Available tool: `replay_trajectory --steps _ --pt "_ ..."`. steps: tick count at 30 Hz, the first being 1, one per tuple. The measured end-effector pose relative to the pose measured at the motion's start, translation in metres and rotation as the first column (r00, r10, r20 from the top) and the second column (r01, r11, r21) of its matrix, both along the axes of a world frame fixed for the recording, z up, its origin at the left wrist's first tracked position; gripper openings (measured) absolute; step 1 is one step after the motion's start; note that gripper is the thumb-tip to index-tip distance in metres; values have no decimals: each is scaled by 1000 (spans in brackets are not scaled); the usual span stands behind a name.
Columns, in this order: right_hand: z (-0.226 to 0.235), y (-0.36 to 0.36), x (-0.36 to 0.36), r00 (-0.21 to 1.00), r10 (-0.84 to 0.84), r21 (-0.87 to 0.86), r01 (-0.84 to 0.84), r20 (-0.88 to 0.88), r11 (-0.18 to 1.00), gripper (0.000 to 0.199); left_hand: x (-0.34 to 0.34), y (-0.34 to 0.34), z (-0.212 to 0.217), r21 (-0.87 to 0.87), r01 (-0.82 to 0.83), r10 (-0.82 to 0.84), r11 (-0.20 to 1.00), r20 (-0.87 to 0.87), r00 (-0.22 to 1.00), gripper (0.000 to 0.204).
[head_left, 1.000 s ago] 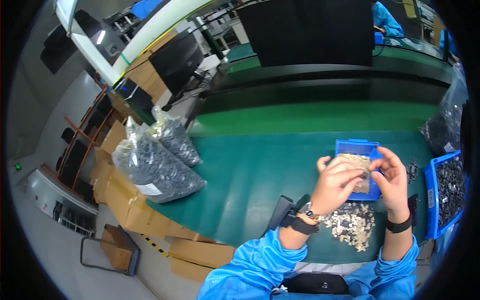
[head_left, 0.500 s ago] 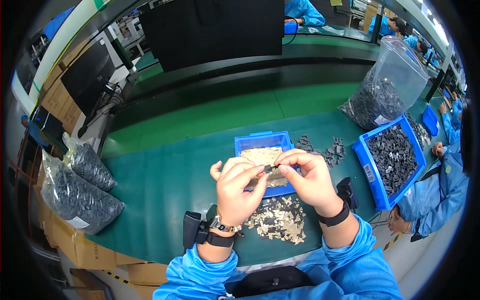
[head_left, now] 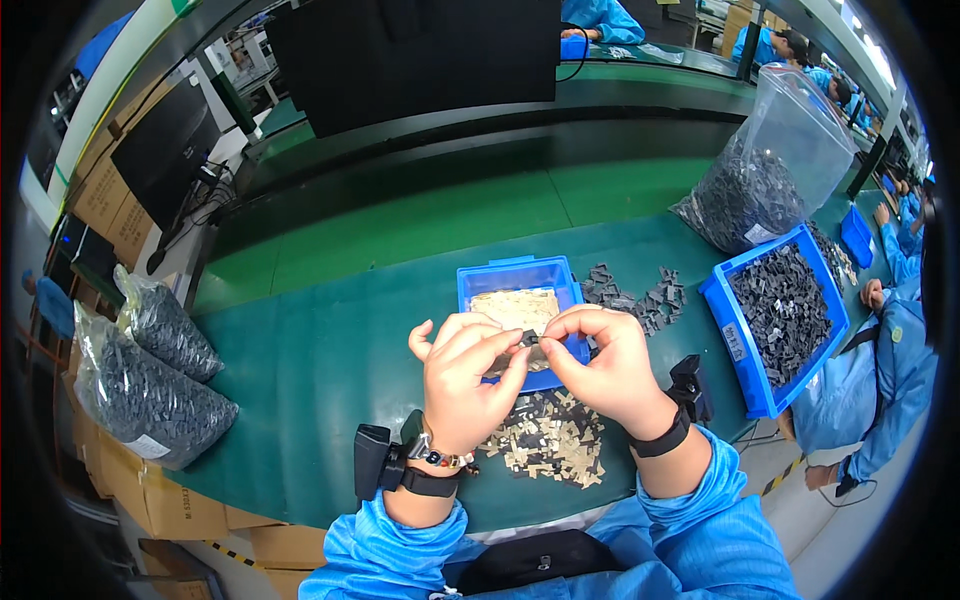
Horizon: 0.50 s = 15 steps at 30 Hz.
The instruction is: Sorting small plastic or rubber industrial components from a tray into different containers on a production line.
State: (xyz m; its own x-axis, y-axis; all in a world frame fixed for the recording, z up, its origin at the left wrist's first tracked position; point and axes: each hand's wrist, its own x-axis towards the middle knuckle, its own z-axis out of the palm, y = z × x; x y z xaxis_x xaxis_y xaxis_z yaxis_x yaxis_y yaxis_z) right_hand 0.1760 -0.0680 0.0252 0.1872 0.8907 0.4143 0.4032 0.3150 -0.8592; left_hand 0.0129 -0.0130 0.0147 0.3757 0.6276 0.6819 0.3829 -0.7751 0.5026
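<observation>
A small black plastic piece (head_left: 530,338) is pinched between the thumb and fingers of my left hand (head_left: 462,378). My right hand (head_left: 607,368) meets it from the other side, thumb and index finger closed at the piece's right end; its fingertips hide whatever else they grip. Both hands are raised over the near part of a blue tray (head_left: 465,290) holding cream-coloured pieces (head_left: 515,308). Below them on the green mat lies a loose pile of small cream and black pieces (head_left: 550,440). Black pieces (head_left: 640,300) lie scattered right of the tray.
At the right stands a blue bin (head_left: 738,365) full of black pieces, with a clear bag (head_left: 745,190) of black parts behind it. Two filled bags (head_left: 155,395) sit at the left edge. A dark panel (head_left: 415,60) hangs ahead. A co-worker's blue sleeve (head_left: 840,380) is at right.
My fingertips have come closer together around the black piece, and the thin dark part seen between them before is now mostly covered. The whole view has shifted slightly.
</observation>
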Motion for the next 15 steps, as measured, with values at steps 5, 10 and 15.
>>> replay_trajectory --steps 5,10,15 --pt "0 0 1 1000 10 12 -10 16 1000 6 0 1 -2 -27 21 -21 999 5 1000 15" --pt "1 -1 0 999 3 19 -4 49 1000 6 0 2 -4 -30 25 -25 999 11 1000 15" --pt "0 0 1 999 0 11 0 50 1000 6 0 1 -1 -13 22 -22 1000 7 1000 15"
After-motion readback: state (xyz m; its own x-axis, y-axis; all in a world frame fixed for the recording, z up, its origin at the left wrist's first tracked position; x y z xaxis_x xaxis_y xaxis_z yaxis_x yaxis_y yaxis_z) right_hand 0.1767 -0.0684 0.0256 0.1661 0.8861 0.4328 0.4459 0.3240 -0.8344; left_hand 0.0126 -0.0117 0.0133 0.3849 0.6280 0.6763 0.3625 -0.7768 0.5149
